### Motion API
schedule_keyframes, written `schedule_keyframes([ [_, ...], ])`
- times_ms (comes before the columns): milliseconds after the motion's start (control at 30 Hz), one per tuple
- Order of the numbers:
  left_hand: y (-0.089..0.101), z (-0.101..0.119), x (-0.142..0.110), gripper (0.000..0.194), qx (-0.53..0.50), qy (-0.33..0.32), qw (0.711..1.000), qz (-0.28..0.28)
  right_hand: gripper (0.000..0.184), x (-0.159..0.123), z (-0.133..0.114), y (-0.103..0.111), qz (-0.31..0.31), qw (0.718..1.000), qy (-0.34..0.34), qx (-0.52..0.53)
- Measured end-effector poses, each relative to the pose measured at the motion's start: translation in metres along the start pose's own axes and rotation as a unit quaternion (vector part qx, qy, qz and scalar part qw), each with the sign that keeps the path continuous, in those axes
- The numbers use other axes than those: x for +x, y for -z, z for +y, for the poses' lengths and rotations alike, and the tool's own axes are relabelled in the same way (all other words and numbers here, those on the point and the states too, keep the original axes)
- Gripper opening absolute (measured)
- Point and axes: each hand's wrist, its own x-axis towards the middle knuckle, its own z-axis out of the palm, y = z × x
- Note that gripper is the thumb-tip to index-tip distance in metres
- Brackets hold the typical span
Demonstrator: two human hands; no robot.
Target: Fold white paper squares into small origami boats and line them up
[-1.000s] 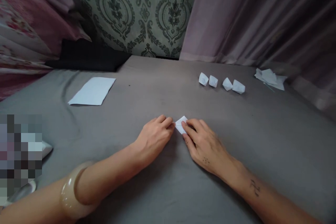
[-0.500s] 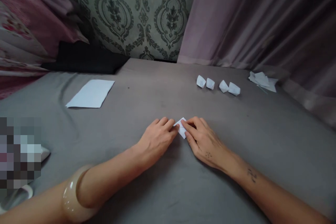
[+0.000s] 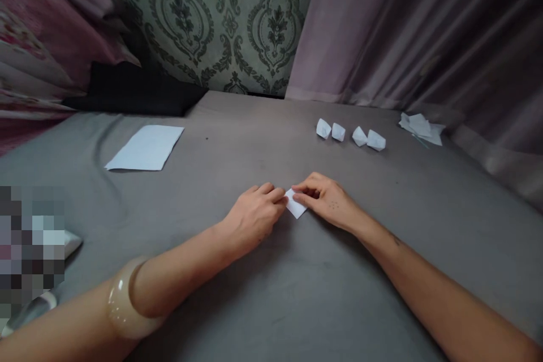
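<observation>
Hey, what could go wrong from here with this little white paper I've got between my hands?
The small white paper could crease crookedly or tear if the left hand and right hand, both at it, pull unevenly. Fingers cover part of it, so a misaligned edge might go unnoticed. The grey cloth beneath shows wrinkles, so it may give slightly under pressing.

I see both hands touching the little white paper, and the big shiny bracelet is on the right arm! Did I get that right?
Almost! The big shiny bracelet is on the left arm, not the right, as the head view shows. The rest is right: the left hand and right hand both touch the little white paper.
</observation>
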Motion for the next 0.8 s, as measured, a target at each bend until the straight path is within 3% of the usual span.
schedule_keyframes([
  [167,-0.001,-0.001,0.0,0.032,-0.039,0.008,0.998,0.042,0.035,-0.004,-0.005,-0.002,-0.009,0.998,0.042,-0.053],
  [333,-0.007,-0.005,0.0,0.035,-0.124,0.04,0.985,0.114,0.024,-0.009,-0.01,-0.005,0.008,0.995,0.064,-0.076],
  [500,-0.015,-0.013,0.003,0.037,-0.221,0.1,0.952,0.189,0.011,-0.009,-0.008,-0.005,0.01,0.996,0.054,-0.071],
  [700,-0.018,-0.016,0.008,0.031,-0.248,0.118,0.941,0.2,0.028,-0.003,-0.005,-0.001,-0.038,0.997,0.022,-0.068],
  [800,-0.015,-0.014,0.009,0.031,-0.258,0.133,0.938,0.191,0.026,-0.002,-0.005,0.002,-0.053,0.996,0.023,-0.074],
])
